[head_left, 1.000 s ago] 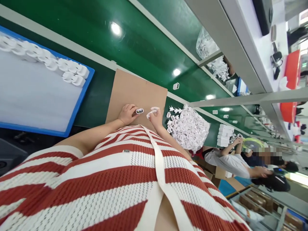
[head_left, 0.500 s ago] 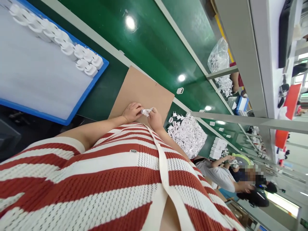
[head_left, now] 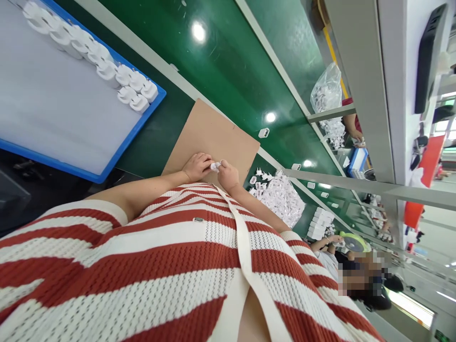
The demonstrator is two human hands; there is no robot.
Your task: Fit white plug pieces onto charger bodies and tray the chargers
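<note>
A small white plastic piece [head_left: 215, 166] is held between my two hands, low over a brown cardboard sheet [head_left: 210, 128]. My left hand [head_left: 198, 166] has its fingers closed on the piece's left end. From the other side, my right hand [head_left: 228, 174] pinches the same piece, its fingers curled and covering part of it. Right of the cardboard lies a clear bag of white plastic parts [head_left: 283, 197], with several loose white parts [head_left: 253, 180] beside it.
At the left is a blue-rimmed tray [head_left: 133, 130] with rows of white adapters [head_left: 106, 70]. Beyond the cardboard, white pieces [head_left: 264, 133] sit on a green belt [head_left: 228, 80]. A metal frame post [head_left: 356, 184] crosses at right. Other people work farther right.
My right hand has shifted slightly left, closer to my left hand, and less of the white piece shows between them. The view has moved a little.
</note>
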